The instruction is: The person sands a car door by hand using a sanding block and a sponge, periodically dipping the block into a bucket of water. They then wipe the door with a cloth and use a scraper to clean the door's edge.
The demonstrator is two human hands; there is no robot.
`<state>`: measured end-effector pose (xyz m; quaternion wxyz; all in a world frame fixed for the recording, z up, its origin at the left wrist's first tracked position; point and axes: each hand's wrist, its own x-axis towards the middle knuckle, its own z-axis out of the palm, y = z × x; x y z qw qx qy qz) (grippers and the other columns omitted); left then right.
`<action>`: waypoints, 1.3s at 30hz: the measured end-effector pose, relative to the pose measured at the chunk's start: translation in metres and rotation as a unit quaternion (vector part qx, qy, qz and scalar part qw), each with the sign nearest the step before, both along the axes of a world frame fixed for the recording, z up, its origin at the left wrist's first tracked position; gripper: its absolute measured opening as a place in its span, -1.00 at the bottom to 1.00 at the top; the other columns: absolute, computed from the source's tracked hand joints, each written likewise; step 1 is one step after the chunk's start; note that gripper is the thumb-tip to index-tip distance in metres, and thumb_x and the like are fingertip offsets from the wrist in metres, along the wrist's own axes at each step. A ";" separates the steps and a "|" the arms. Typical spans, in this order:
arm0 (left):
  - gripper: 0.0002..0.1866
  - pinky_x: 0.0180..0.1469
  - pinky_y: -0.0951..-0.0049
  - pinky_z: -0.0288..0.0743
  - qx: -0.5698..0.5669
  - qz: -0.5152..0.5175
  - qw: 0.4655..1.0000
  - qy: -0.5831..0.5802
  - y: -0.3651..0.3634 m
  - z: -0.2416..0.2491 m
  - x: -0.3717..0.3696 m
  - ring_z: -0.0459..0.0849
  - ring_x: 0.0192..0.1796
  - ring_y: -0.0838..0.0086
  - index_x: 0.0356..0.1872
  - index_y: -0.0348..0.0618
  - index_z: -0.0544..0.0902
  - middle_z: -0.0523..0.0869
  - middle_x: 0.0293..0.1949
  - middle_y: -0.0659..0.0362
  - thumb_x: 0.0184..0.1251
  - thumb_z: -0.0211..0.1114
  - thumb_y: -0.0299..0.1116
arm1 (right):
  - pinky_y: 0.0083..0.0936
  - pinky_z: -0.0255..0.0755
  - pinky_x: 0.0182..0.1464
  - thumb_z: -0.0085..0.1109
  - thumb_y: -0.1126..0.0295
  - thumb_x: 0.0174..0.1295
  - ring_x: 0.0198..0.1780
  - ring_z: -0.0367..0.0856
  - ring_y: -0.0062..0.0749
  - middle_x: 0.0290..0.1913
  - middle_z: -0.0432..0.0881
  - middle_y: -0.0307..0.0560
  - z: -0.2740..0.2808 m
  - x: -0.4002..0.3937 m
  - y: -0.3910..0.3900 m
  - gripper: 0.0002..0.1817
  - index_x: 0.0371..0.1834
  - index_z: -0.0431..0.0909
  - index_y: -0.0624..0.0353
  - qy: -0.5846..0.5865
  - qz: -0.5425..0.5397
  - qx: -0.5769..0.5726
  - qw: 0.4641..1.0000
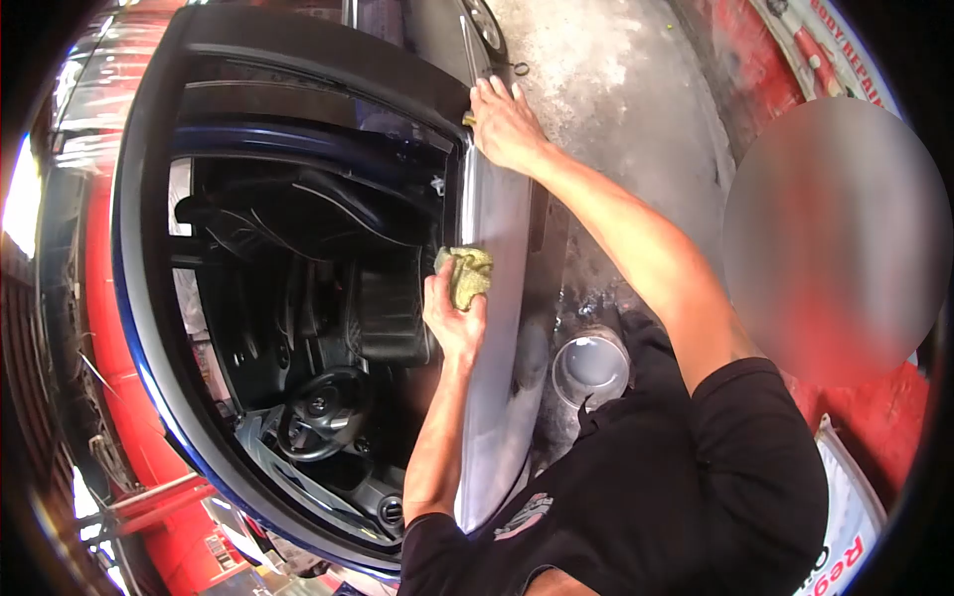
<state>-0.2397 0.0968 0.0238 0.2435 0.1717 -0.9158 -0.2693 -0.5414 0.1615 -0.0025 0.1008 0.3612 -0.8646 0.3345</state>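
Observation:
A crumpled, yellow-green cloth (470,279) is gripped in my left hand (455,316), thumb and fingers around it, at the top edge of the car door (497,338). The door's outer skin is a dull grey. Farther along the same door, my right hand (509,127) lies over the top edge with its fingers stretched forward. A small yellow piece (468,118) peeks out beneath that hand at the window line; most of it is hidden. Through the window frame show a black seat (393,308) and a steering wheel (323,412).
A round bucket (590,368) with greyish liquid stands on the wet floor beside the door, close to my body. Another person (835,238), blurred, is at the right by a red wall. A car wheel (485,25) shows at the top. Concrete floor (616,109) runs alongside.

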 end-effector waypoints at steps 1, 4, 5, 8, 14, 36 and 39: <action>-0.32 0.07 0.08 0.67 -0.003 -0.002 1.000 0.000 0.000 0.000 0.002 0.73 -0.06 -0.04 0.33 -0.22 0.66 0.67 -0.08 -0.08 0.03 0.37 -0.52 | 0.29 0.02 0.72 -0.01 0.39 0.50 0.74 0.15 0.21 0.70 0.25 0.36 0.002 0.010 0.003 -0.33 0.61 0.28 0.55 0.000 0.000 0.007 1.000; -0.35 0.19 0.16 0.62 0.005 0.013 1.000 -0.020 0.002 0.002 -0.001 0.73 -0.01 0.06 0.31 -0.30 0.66 0.68 -0.07 -0.05 0.05 0.32 -0.52 | 0.20 -0.04 0.76 -0.05 0.42 0.50 0.75 0.14 0.18 0.74 0.18 0.39 -0.018 0.062 0.015 -0.32 0.64 0.22 0.57 -0.009 0.065 -0.027 0.997; -0.35 0.19 0.16 0.62 0.005 0.014 1.000 -0.021 0.002 0.001 0.000 0.73 -0.01 0.06 0.31 -0.30 0.66 0.68 -0.07 -0.05 0.05 0.32 -0.52 | 0.20 -0.04 0.76 -0.05 0.42 0.50 0.75 0.14 0.18 0.74 0.18 0.39 -0.017 0.055 0.015 -0.32 0.64 0.22 0.57 -0.010 0.066 -0.027 0.997; -0.36 0.18 0.15 0.62 0.005 0.008 1.000 -0.014 0.002 0.001 0.000 0.72 -0.02 0.06 0.30 -0.29 0.66 0.67 -0.08 -0.05 0.06 0.32 -0.51 | 0.21 0.07 0.72 0.02 0.39 0.55 0.74 0.16 0.29 0.74 0.14 0.42 -0.003 -0.004 0.006 -0.30 0.69 0.18 0.49 -0.024 0.029 -0.004 0.999; -0.35 0.17 0.13 0.62 -0.005 0.002 1.000 -0.011 0.001 0.000 0.000 0.72 -0.02 0.05 0.31 -0.29 0.66 0.67 -0.08 -0.06 0.05 0.33 -0.49 | 0.19 -0.12 0.78 0.13 0.23 0.62 0.83 -0.12 0.25 0.83 -0.08 0.36 -0.048 0.082 0.008 -0.17 0.78 0.00 0.39 -0.115 0.056 -0.123 0.984; -0.34 0.13 0.05 0.63 0.000 -0.007 1.000 -0.017 -0.003 -0.004 0.000 0.70 -0.04 -0.05 0.32 -0.26 0.66 0.65 -0.09 -0.11 0.03 0.34 -0.49 | -0.06 -0.22 0.84 -0.12 0.10 0.76 0.85 -0.19 0.11 0.85 -0.13 0.25 -0.060 0.060 0.003 -0.26 0.82 -0.01 0.26 -0.163 0.014 -0.178 0.970; -0.34 0.13 0.06 0.63 0.009 -0.006 1.000 -0.012 0.000 -0.002 0.002 0.70 -0.03 -0.06 0.32 -0.27 0.66 0.66 -0.07 -0.12 0.04 0.34 -0.49 | -0.14 -0.16 0.83 -0.14 0.03 0.76 0.83 -0.15 0.20 0.82 -0.05 0.34 -0.076 0.002 -0.019 -0.26 0.77 0.10 0.35 -0.190 0.030 -0.213 0.958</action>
